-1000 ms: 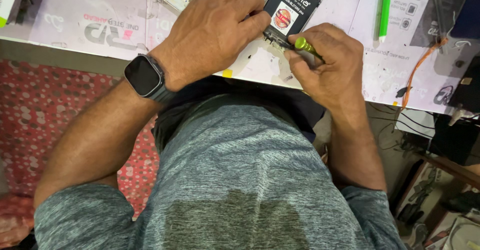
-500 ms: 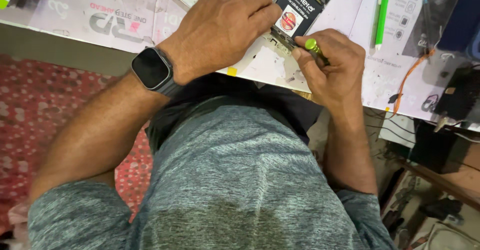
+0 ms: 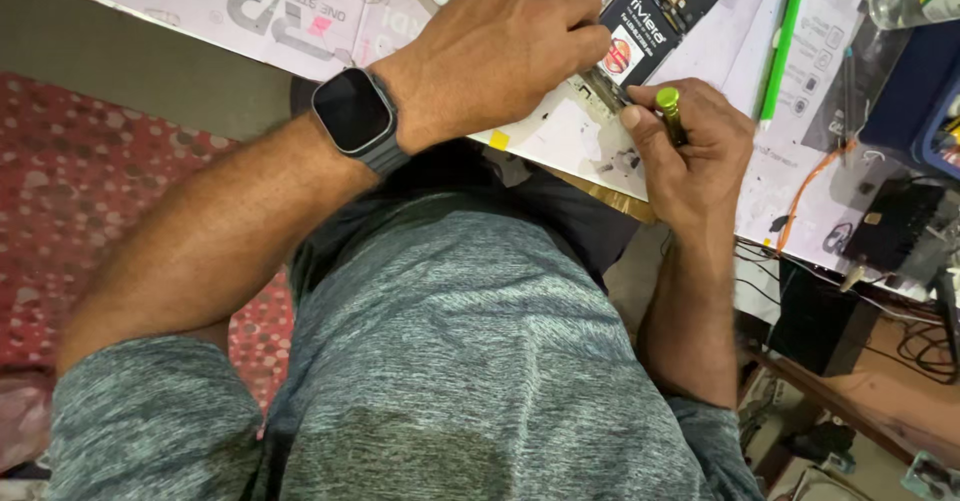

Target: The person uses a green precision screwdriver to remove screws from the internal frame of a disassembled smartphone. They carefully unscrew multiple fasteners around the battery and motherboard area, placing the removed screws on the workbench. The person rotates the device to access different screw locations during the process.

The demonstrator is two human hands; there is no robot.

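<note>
- Looking down from the head camera onto the near edge of a table covered with a printed pink-white mat.
- Pressing down with the left hand, palm down, fingers curled over the lower end of an opened phone; grip closed against the phone, holding it flat on the mat.
- Wearing a dark smartwatch on the left wrist.
- Pinching a small screwdriver with a yellow-green handle in the right hand; grip closed on the screwdriver, thumb and forefinger wrapping the handle.
- Angling the screwdriver toward the phone's lower edge, just beside the left fingertips; tip contact hidden, cannot tell whether touching.
- Showing the phone's dark inner board and battery past the left knuckles, near the table's front edge.
- Lying well apart to the right: a green pen on the mat.
- Trailing off the right side of the table: an orange wire.
</note>
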